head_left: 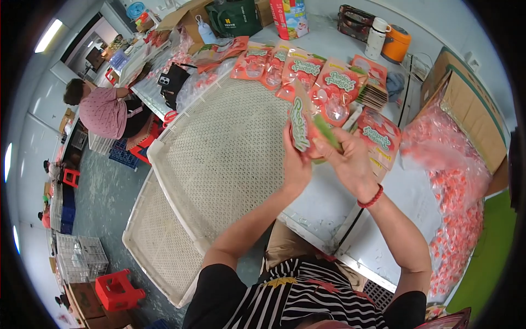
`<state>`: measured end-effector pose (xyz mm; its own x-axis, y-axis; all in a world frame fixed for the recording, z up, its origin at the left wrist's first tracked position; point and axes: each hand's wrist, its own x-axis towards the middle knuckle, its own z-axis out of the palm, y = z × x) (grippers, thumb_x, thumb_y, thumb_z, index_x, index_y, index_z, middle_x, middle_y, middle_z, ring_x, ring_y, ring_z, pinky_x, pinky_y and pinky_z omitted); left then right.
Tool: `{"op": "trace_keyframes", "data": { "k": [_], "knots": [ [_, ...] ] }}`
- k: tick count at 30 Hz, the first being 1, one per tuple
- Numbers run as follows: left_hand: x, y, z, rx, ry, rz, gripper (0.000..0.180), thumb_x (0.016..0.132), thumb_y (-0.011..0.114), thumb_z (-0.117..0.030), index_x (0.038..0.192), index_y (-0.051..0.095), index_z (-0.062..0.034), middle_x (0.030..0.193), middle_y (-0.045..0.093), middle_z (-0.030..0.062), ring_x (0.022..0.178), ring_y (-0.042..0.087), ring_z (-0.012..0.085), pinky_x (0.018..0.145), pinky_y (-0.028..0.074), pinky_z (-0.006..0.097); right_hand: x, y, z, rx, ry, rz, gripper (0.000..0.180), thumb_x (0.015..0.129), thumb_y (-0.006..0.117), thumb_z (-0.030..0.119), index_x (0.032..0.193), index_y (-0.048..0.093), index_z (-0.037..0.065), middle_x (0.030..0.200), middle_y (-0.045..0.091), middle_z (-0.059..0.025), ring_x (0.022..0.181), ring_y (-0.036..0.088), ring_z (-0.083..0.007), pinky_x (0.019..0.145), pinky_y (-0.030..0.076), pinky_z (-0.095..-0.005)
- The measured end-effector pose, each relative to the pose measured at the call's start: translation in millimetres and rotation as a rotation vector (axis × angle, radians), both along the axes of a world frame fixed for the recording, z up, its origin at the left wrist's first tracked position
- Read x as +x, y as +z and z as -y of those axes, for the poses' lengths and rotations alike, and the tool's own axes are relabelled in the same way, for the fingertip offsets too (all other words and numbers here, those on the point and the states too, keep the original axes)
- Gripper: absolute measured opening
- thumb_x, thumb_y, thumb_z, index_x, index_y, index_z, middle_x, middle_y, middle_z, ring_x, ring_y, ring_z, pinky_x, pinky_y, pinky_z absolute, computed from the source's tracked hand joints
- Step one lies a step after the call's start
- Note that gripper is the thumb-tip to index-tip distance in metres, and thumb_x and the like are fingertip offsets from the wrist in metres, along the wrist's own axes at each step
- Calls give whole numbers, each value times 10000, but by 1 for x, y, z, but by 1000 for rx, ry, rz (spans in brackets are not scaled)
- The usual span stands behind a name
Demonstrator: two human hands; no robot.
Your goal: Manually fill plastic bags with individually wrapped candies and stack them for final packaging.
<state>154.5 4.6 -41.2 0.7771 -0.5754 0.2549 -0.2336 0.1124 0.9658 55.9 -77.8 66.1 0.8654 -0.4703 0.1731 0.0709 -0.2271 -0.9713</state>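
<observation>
A red-pink pouch with a green and white label stands tilted between my two hands, above the near edge of the table. My left hand is closed around its lower left side. Fingers and thumb of my right hand pinch its right side, by a green part; a red bracelet circles that wrist. Just beyond my hands, filled pouches lie overlapping in a row on a mesh tray. A stack of flat pouches sits behind my right hand, with more flat pouches beside it.
The large white mesh tray rests tilted over a second tray. On the right, a heap of small red-wrapped pieces spills from a plastic bag by a cardboard box. A bottle and orange flask stand behind. Another person sits at left.
</observation>
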Motion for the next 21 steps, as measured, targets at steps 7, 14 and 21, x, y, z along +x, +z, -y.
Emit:
{"op": "trace_keyframes", "data": {
  "k": [7, 14, 21],
  "knots": [
    [139, -25, 27, 137, 428, 105, 623, 885, 509, -2, 1418, 188, 17, 1281, 458, 216, 1136, 486, 288, 954, 387, 340, -30, -56, 10, -162, -47, -74, 208, 875, 632, 117, 1055, 605, 18, 782, 612, -37, 728, 577, -94, 657, 487, -232],
    [339, -49, 67, 70, 810, 441, 628, 879, 580, -155, 1394, 253, -5, 1366, 367, 230, 1275, 347, 370, 1054, 280, 460, -95, -103, -4, 162, -134, -424, 194, 925, 582, 99, 1063, 596, -38, 855, 635, -33, 803, 615, -105, 733, 488, -225],
    [349, -75, 146, 677, 817, 465, 954, 792, 499, -693, 1441, 217, -54, 1465, 186, 247, 1350, 132, 460, 1080, 91, 588, -112, -129, -14, 396, -315, -381, 171, 909, 593, 70, 1046, 618, -29, 844, 648, -36, 799, 614, -94, 728, 489, -227]
  ]
}}
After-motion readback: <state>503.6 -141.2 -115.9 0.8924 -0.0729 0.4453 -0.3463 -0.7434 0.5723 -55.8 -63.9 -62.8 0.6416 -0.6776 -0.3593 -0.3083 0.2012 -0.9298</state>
